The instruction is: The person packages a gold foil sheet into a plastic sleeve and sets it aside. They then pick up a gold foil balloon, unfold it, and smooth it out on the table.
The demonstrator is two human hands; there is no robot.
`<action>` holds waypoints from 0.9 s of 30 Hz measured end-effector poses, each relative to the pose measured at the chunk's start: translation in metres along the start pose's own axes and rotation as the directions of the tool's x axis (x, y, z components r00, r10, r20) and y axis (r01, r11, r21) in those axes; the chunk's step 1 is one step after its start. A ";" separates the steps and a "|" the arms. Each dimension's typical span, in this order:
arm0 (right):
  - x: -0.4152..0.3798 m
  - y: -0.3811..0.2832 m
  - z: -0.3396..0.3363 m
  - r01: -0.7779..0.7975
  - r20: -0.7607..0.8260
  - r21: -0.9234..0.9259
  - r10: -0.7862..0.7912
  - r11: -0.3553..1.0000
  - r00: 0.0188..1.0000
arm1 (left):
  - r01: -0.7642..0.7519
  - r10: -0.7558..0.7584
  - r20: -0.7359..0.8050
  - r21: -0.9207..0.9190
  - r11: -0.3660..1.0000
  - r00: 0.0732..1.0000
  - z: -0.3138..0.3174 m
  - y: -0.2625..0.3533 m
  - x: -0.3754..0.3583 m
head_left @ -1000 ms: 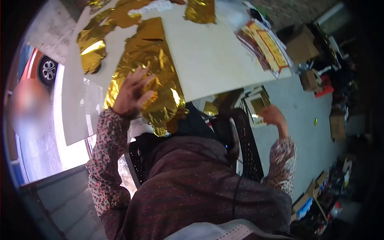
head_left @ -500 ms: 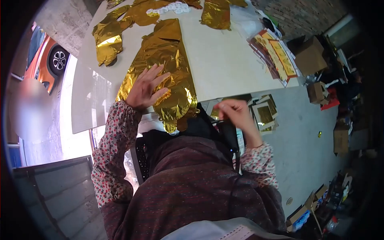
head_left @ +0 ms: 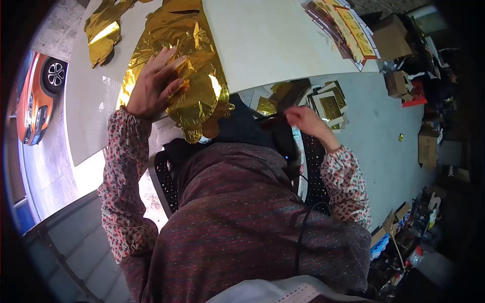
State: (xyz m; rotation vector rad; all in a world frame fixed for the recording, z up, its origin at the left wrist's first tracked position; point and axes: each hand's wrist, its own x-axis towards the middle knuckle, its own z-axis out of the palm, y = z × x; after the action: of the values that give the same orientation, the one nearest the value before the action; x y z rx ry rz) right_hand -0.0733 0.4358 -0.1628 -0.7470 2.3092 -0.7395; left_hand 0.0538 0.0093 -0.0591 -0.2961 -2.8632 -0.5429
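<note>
Flat gold foil balloons [head_left: 194,96] lie stacked at the near edge of the table, their rounded, tabbed ends hanging over it toward my lap. My left hand [head_left: 154,86] rests on the foil with its fingers stretched out, palm down. Off the table to the right, beside a dark bag-like thing [head_left: 284,139] at my hip, is my right hand [head_left: 305,122]. Its fingers are curled and a little blurred; what they hold, if anything, is hidden. Another flat gold foil piece [head_left: 103,38] lies farther back on the left.
The white table [head_left: 257,45] carries printed card pieces [head_left: 348,30] at its right end. Below it, framed gold squares [head_left: 331,106] lie by the grey floor. Cardboard boxes [head_left: 399,85] and clutter line the right. An orange car [head_left: 38,103] stands outside on the left.
The view has shifted, so the table and foil sit higher and farther left. My left hand stays on the foil. My right hand has moved slightly away from the foil, fingers still curled.
</note>
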 end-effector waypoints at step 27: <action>-0.208 0.159 -0.096 -0.746 0.445 0.433 0.600 0.506 0.665 | -0.035 0.039 -0.058 0.073 0.997 0.998 0.005 -0.006 -0.002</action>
State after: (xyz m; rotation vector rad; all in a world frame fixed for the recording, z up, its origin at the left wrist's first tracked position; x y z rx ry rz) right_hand -0.0514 0.7113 -0.1273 0.3702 1.7387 -0.8386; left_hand 0.0539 0.0051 -0.0663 -0.3150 -2.8066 -0.4338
